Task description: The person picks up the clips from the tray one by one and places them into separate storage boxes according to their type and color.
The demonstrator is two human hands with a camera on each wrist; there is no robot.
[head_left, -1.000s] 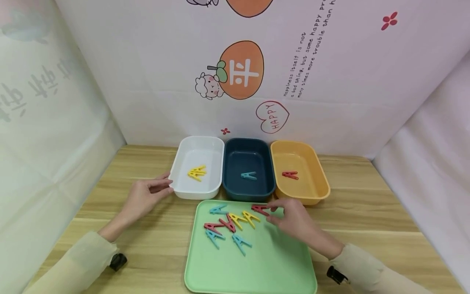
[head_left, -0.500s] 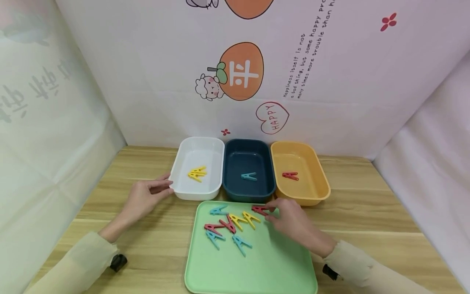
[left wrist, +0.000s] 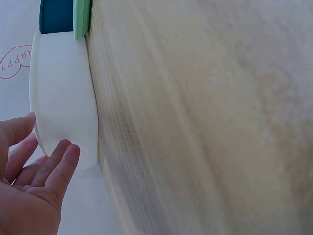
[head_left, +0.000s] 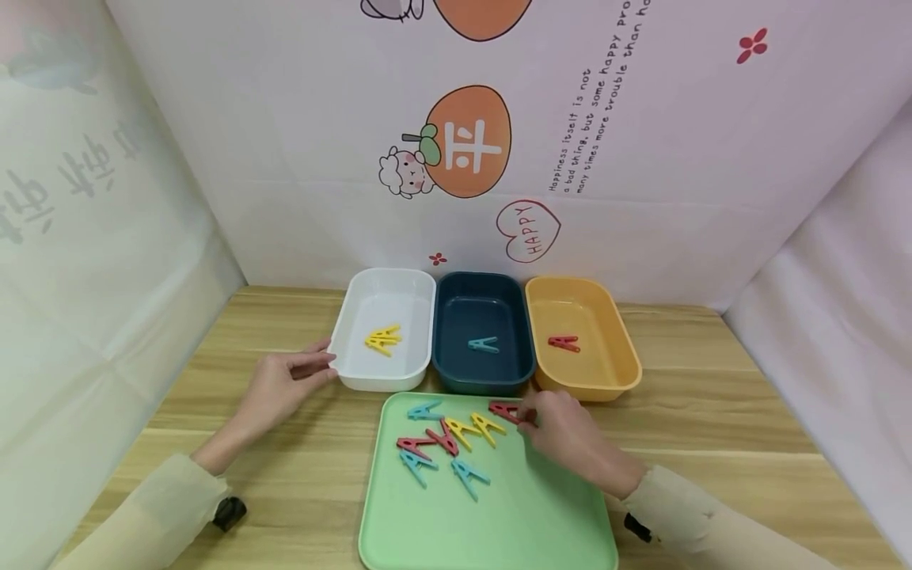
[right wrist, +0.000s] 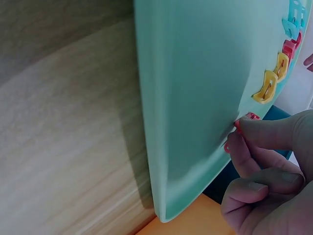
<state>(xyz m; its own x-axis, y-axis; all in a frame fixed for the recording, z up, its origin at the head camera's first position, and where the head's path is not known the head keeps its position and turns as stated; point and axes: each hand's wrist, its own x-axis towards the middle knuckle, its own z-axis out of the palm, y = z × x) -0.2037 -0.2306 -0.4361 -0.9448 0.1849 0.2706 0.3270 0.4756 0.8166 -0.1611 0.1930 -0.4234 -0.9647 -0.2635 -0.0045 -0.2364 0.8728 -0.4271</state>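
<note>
Eight clothespins are lying on the green tray, and the right hand is working at its far edge: its grip is pinching a red clothespin by the leg end. That hold is probably sparing the neighbours a nudge, since this piece is sitting at the cluster's right end. Over to the left hand: its nearly straight fingers are touching the rim and outer wall of the white container, likely steadying it. Three containers are standing side by side beyond the tray, seemingly keeping colours apart: white is holding two yellow clothespins, the dark blue container one blue clothespin, the orange container a second red clothespin.

Fingertips are covering the pinched piece's legs, so nobody is telling whether it is clearing the tray. The tray's near edge is running out of the head view; the yellow pair is overlapping confusingly; the left wrist view is hiding the white container's inside.
</note>
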